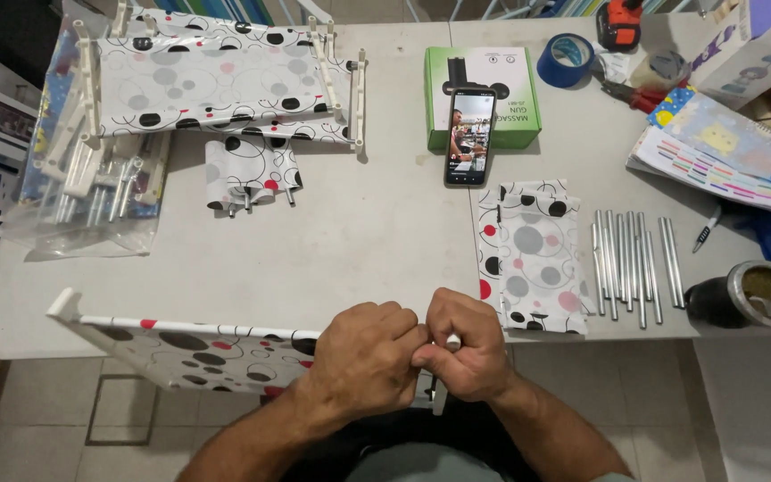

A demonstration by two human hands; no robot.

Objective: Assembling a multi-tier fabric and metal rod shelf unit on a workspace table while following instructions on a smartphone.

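Both hands meet at the near edge of the white table (377,241). Left hand (363,357) is closed in a fist around the end of a fabric shelf panel (189,353), white with black, grey and red dots, which extends to the left and overhangs the table edge. Right hand (468,348) is closed around a white plastic connector (451,340); only its tip shows between the fingers, so its exact shape cannot be determined. The two fists touch at the knuckles.

Right of the hands lies a stack of folded dotted fabric pieces (535,259), and just beside it a row of metal rods (631,263). A phone (470,136) leans against a green box (482,85) farther back. Assembled dotted shelves (216,80) occupy the far left, with a clear bag of parts (91,192) beside them. A metal cup (756,296) stands at the right edge.
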